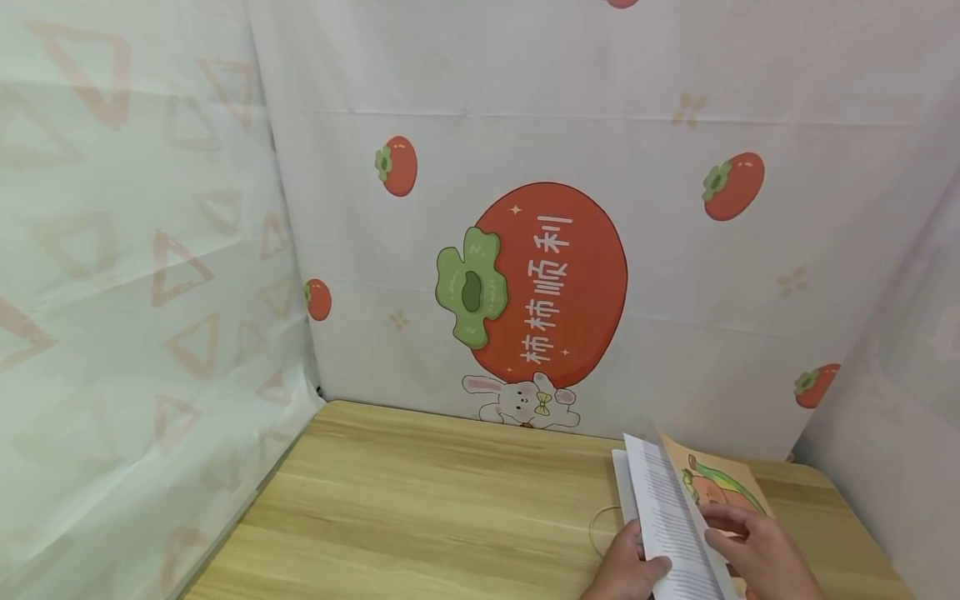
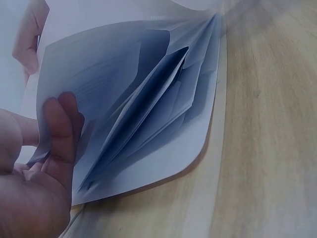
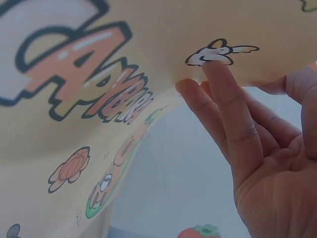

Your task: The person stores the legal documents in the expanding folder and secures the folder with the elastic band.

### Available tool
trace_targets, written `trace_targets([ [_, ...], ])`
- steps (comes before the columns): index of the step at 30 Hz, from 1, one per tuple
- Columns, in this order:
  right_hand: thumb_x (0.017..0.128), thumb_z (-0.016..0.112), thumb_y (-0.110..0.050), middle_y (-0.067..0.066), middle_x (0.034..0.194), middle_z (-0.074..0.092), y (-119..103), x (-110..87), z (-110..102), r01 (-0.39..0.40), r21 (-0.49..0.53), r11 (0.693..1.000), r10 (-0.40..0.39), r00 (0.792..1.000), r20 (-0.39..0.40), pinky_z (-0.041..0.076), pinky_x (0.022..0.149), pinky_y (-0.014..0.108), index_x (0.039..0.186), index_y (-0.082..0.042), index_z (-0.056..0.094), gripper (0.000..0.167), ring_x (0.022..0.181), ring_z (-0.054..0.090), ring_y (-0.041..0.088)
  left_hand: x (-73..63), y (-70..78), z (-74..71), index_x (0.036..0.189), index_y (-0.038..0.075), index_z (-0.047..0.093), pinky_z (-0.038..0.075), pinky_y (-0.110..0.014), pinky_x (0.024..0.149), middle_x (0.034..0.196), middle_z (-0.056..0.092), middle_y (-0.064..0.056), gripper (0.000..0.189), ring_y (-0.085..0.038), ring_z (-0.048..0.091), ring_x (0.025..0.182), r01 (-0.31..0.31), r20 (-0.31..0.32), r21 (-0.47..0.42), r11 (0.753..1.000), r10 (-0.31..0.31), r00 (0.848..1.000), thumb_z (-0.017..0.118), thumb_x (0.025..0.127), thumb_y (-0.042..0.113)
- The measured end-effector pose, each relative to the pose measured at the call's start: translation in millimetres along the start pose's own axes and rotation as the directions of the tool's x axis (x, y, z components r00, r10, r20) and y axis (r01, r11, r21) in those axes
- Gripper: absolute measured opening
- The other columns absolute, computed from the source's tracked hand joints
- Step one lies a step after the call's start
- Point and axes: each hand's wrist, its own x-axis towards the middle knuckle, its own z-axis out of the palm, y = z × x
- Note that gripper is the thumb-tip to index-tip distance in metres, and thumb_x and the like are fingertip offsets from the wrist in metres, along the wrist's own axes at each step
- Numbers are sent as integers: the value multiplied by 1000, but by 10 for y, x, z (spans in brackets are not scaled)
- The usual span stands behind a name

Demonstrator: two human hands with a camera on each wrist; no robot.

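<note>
A cartoon-covered paper folder [image 1: 742, 472] with printed sheets [image 1: 663, 492] stands partly opened at the table's right side. My left hand [image 1: 628, 567] grips its left edge, thumb over the printed page and fingers behind. In the left wrist view, white folded paper layers [image 2: 148, 111] fan out beside the fingers. My right hand [image 1: 765, 550] pinches the edge of the orange cover. Seen from the right wrist, the fingertips [image 3: 218, 74] press the cover's decorated face, where colourful lettering [image 3: 84, 64] shows. The folder's lower part is cut off in the head view.
A thin cord loop [image 1: 594, 529] sticks out left of the folder over the wood-grain table [image 1: 420, 500]. Behind the table hangs a white cloth [image 1: 360, 233] with persimmon prints. Another patterned cloth [image 1: 135, 250] closes off the left side.
</note>
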Motion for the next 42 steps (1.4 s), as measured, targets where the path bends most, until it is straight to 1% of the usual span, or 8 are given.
trace_targets([
  [8,96,68,-8,22,113,70,-17,-4,17,-26,6,1000,26,1000,-3,58,65,36,131,14,59,43,93,68,27,3,6,73,122,13,59,60,-49,76,92,69,-10,40,-32,72,86,21,-2,33,999,-21,1000,61,92,-13],
  [13,96,68,-6,23,114,70,-26,-9,29,-25,16,1000,25,1000,-5,59,66,37,132,14,58,42,94,69,28,-10,29,119,119,14,59,60,-50,77,91,69,-9,38,-31,72,86,45,-11,41,998,-45,999,62,92,-12],
  [17,96,67,-6,25,117,69,-21,-4,28,-19,19,1000,19,1000,-1,60,66,37,132,14,58,42,95,69,29,-2,25,151,117,14,59,60,-50,77,90,68,-8,37,-30,72,85,48,-10,49,998,-48,999,63,91,-12],
  [22,96,67,-6,26,120,67,-18,-8,25,-13,38,999,13,1000,9,61,68,39,131,15,59,41,99,70,31,8,-6,160,118,15,59,59,-43,78,91,70,-4,38,-25,72,84,25,17,97,995,-26,1000,64,91,-12],
  [26,96,67,-5,28,122,66,-23,-10,35,-15,50,999,14,1000,10,61,68,39,130,15,58,41,100,70,32,7,-22,164,119,14,59,59,-40,78,94,70,-2,39,-22,71,85,1,28,112,994,-4,1000,64,90,-12],
  [33,97,67,-4,33,131,59,-17,-16,30,3,30,1000,-4,1000,5,61,67,38,130,16,59,39,100,70,32,22,-23,201,123,14,57,59,-45,81,98,69,-3,42,-24,71,88,8,36,90,996,-11,999,62,91,-13],
  [36,97,66,-6,36,138,53,-7,-20,24,12,12,1000,-12,1000,14,61,68,38,130,15,59,39,102,69,32,34,-36,214,125,14,56,58,-45,83,102,68,-2,44,-23,70,91,8,28,108,994,-11,1000,62,91,-13],
  [42,97,66,-6,37,139,51,-2,-17,31,14,16,1000,-14,1000,10,61,69,39,129,14,61,39,105,68,36,46,-52,230,127,14,54,58,-42,84,107,65,0,46,-20,68,93,-1,13,130,991,-1,1000,62,91,-13],
])
